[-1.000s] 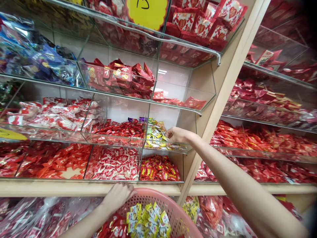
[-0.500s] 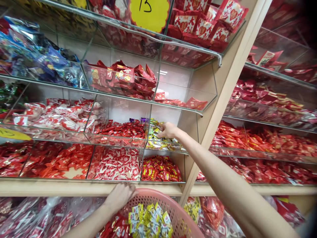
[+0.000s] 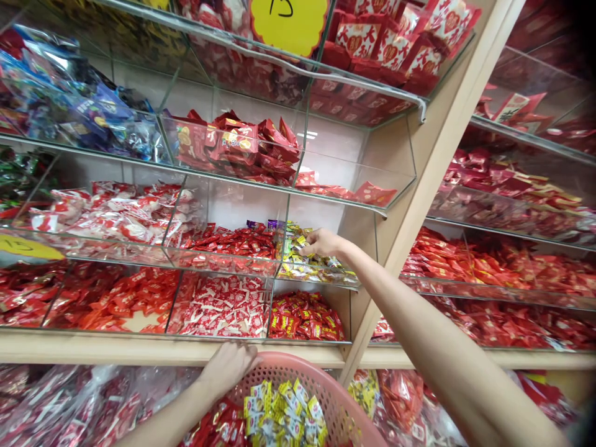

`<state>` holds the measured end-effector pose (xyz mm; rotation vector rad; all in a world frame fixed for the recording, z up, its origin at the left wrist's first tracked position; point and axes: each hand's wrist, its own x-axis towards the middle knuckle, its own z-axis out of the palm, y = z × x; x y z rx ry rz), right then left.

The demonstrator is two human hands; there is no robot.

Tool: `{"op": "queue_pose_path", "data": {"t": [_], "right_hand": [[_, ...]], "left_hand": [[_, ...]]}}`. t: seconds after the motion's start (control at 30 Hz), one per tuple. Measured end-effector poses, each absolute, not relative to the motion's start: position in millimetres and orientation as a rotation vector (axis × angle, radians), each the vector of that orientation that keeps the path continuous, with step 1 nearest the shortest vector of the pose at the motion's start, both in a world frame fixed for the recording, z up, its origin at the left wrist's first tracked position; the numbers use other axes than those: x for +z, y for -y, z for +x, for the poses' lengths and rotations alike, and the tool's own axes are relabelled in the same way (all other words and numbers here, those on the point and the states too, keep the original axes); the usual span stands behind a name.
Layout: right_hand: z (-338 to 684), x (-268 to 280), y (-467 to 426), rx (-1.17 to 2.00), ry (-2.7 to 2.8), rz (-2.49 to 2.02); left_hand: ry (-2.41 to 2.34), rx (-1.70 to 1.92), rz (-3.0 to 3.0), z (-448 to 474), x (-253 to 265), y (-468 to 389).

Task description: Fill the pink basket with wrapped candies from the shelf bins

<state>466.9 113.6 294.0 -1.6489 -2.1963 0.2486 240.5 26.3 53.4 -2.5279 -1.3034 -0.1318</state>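
Note:
My left hand is closed over the left rim of a pink plastic basket with holes in its wall. Inside the basket lies a heap of yellow-and-white wrapped candies, with red packets at its left. My right hand reaches into a clear shelf bin of similar yellow-wrapped candies. Its fingers are bent together at the pile, their tips among the wrappers. What they pinch, if anything, is too small to make out.
Clear dividers and front panels part the bins of red candies beside my right hand. A wooden post rises at the right. A glass shelf lies above my hand. Bagged sweets lie below the wooden ledge.
The view has shifted slightly, so the shelves sit a little further right. My right hand stays in the yellow candy bin, and my left hand keeps hold of the basket rim.

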Motion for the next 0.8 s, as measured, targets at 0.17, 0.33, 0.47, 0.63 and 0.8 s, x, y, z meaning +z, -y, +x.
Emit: {"op": "queue_pose_path", "data": {"t": [0.17,0.33,0.47,0.63,0.8], "right_hand": [[487.5,304.1,-97.1,0.444,2.156,-1.349],[499.9,300.9,-88.1,0.709,2.236,-1.234],[500.9,288.7,-94.3,0.832,2.321,-1.294],[490.4,283.1,-96.6,0.813,2.43,-1.338],[486.4,282.1,-91.5,0.847,2.368,-1.424]], "left_hand": [[1.324,-0.116,-2.53,242.3,57.2,-25.8],[1.35,-0.097,-2.532,242.2,57.1,-26.0],[1.347,-0.108,-2.537,241.8,55.4,-26.3],[1.37,-0.127,-2.531,241.6,54.2,-27.2],[1.354,-0.13,-2.518,241.5,52.9,-27.7]]}}
